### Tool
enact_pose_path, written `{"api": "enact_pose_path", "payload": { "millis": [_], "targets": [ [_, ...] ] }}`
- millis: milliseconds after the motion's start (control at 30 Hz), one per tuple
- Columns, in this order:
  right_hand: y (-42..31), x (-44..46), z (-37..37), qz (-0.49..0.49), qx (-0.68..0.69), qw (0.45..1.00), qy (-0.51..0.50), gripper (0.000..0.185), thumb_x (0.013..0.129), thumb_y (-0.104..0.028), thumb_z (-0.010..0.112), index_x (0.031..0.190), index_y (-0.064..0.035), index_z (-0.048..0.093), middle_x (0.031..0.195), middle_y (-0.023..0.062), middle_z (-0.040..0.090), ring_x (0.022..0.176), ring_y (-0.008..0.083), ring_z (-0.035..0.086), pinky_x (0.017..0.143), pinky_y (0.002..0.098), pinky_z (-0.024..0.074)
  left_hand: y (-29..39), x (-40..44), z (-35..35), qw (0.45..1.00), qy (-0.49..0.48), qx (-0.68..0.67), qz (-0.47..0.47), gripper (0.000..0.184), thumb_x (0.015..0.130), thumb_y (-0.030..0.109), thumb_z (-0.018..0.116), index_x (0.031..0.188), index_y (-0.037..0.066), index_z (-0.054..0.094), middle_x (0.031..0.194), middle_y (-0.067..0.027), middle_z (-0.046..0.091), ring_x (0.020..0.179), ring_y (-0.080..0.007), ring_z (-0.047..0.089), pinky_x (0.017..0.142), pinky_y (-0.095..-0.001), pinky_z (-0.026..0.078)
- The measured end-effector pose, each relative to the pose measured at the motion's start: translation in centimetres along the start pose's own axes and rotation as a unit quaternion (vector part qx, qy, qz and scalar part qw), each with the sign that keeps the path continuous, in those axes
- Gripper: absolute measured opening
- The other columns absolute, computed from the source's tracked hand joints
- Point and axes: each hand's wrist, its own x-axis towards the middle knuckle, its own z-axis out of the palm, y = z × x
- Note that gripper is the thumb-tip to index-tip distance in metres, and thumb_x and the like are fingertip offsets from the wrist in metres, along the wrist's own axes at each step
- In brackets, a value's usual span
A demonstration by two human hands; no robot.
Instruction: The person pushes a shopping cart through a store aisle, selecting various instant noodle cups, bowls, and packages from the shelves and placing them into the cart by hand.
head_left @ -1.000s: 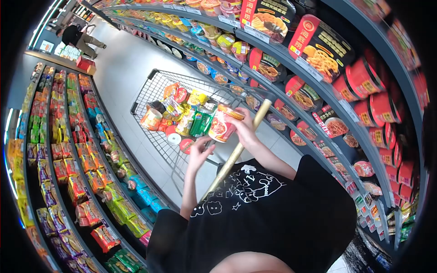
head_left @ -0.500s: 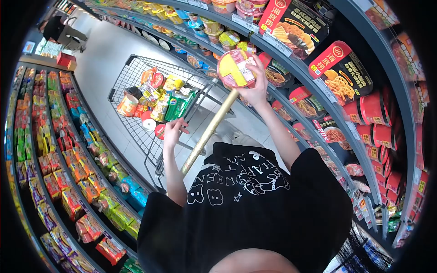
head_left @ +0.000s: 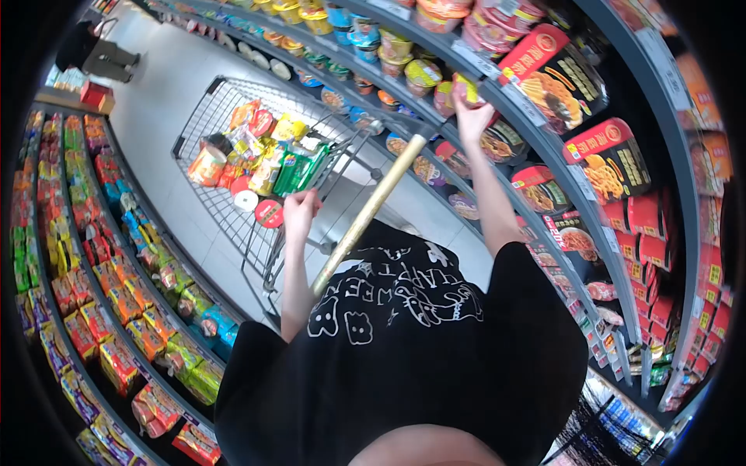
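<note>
My right hand reaches to the shelf on the right and grips a pink-and-yellow instant noodle cup by its upper side. That cup sits in line with similar cups, such as the yellow-green one beside it. My left hand hovers over the near end of a wire shopping cart, fingers curled in, with no object visible in them. Between my arms runs a gold-coloured bar, which neither hand touches. Packaged food, a green pack and a red round lid lie in the cart.
Boxed meals and red tubs fill the right shelves. Along the left, shelves hold many bagged snacks. A person stands at the far end of the tiled aisle.
My right hand has moved from in front of the shelf, up and right, taking the noodle cup to the shelf row. My left hand's fingers have curled in, and it has risen slightly.
</note>
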Motion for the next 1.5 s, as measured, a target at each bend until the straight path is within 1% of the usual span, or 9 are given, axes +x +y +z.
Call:
{"api": "enact_pose_path", "payload": {
  "millis": [100, 367, 567, 700, 900, 967, 1167, 1267, 1500],
  "targets": [
    [0.6, 1.4, 1.8, 0.027, -0.020, 0.999, -0.027, 0.059, 0.058, -0.036, 0.076, 0.093, 0.0067, 0.055, 0.088, 0.0203, 0.059, 0.084, 0.0339, 0.056, 0.080, 0.0386, 0.0415, -0.7, 1.0, -0.3, 0.996, 0.009, 0.080, -0.027, 0.038, 0.076, 0.034, 0.050, 0.056, 0.003, 0.059, 0.046, -0.0044, 0.049, 0.047, -0.0137, 0.049, 0.049, -0.0283, 0.036],
    [2.0, 0.6, 1.5, -0.078, -0.096, 0.990, -0.070, 0.096, 0.055, -0.038, 0.078, 0.120, 0.0115, 0.027, 0.120, 0.0304, 0.034, 0.114, 0.0404, 0.032, 0.097, 0.0426, 0.0247, 1.5, 0.0, -1.3, 0.987, -0.008, 0.162, -0.003, 0.035, 0.078, 0.032, 0.048, 0.061, 0.003, 0.058, 0.051, -0.0100, 0.055, 0.055, -0.0227, 0.058, 0.054, -0.0343, 0.042],
    [-3.4, -4.1, -1.9, -0.015, 0.017, 0.999, -0.050, 0.058, 0.078, -0.019, 0.060, 0.121, 0.0062, 0.030, 0.123, 0.0232, 0.033, 0.116, 0.0331, 0.031, 0.097, 0.0418, 0.0240, 1.0, 1.2, -3.0, 0.994, -0.104, -0.004, 0.014, 0.034, 0.082, 0.032, 0.051, 0.069, 0.001, 0.056, 0.058, -0.0077, 0.057, 0.051, -0.0129, 0.057, 0.050, -0.0278, 0.043],
    [-12.5, -9.4, -4.6, 0.051, 0.258, 0.957, -0.123, 0.049, 0.077, -0.008, 0.055, 0.121, -0.0013, 0.034, 0.124, 0.0164, 0.037, 0.115, 0.0266, 0.037, 0.094, 0.0398, 0.0307, -2.3, 11.0, -7.7, 0.975, 0.119, 0.137, 0.128, 0.021, 0.076, 0.020, 0.058, 0.077, 0.000, 0.056, 0.065, -0.0079, 0.059, 0.063, -0.0159, 0.058, 0.057, -0.0288, 0.045],
    [-20.5, -13.4, -3.9, -0.084, 0.110, 0.844, -0.517, 0.035, 0.072, -0.017, 0.058, 0.104, -0.0041, 0.051, 0.099, 0.0110, 0.054, 0.093, 0.0245, 0.053, 0.081, 0.0356, 0.0415, -16.2, 25.8, -11.4, 0.889, 0.116, 0.435, 0.082, 0.071, 0.065, 0.026, 0.065, 0.125, 0.006, 0.031, 0.124, -0.0200, 0.036, 0.109, -0.0356, 0.040, 0.085, -0.0431, 0.040],
    [-19.8, -15.2, -3.1, -0.217, -0.120, 0.798, -0.550, 0.039, 0.071, -0.025, 0.060, 0.104, -0.0060, 0.052, 0.093, 0.0085, 0.055, 0.086, 0.0227, 0.054, 0.073, 0.0349, 0.0433, -17.6, 27.0, -11.4, 0.863, 0.045, 0.501, 0.042, 0.065, 0.070, 0.026, 0.058, 0.125, 0.006, 0.029, 0.124, -0.0197, 0.036, 0.109, -0.0350, 0.041, 0.086, -0.0439, 0.039],
    [-19.4, -15.6, -3.4, -0.148, -0.082, 0.871, -0.460, 0.040, 0.068, -0.024, 0.061, 0.104, -0.0076, 0.053, 0.091, 0.0049, 0.057, 0.089, 0.0201, 0.053, 0.080, 0.0324, 0.0399, -19.4, 29.1, -11.3, 0.888, -0.155, 0.432, -0.023, 0.084, 0.057, 0.036, 0.072, 0.125, 0.010, 0.029, 0.110, -0.0209, 0.047, 0.100, -0.0362, 0.048, 0.084, -0.0428, 0.040],
    [-19.2, -15.8, -3.3, -0.161, -0.055, 0.886, -0.430, 0.035, 0.065, -0.021, 0.061, 0.096, -0.0068, 0.054, 0.082, 0.0043, 0.055, 0.083, 0.0191, 0.052, 0.075, 0.0315, 0.0393, -17.1, 25.0, -8.1, 0.740, -0.061, 0.669, 0.026, 0.080, 0.059, 0.047, 0.065, 0.124, 0.013, 0.034, 0.109, -0.0164, 0.048, 0.103, -0.0322, 0.046, 0.083, -0.0403, 0.042],
    [-19.5, -15.4, -3.5, -0.145, -0.079, 0.853, -0.496, 0.041, 0.067, -0.024, 0.061, 0.104, -0.0077, 0.053, 0.091, 0.0045, 0.057, 0.090, 0.0186, 0.052, 0.079, 0.0323, 0.0394, -15.8, 21.6, -7.4, 0.852, 0.120, 0.509, 0.031, 0.077, 0.046, 0.053, 0.071, 0.096, -0.001, 0.046, 0.096, -0.0165, 0.049, 0.092, -0.0328, 0.050, 0.080, -0.0406, 0.043]
  ]
}}
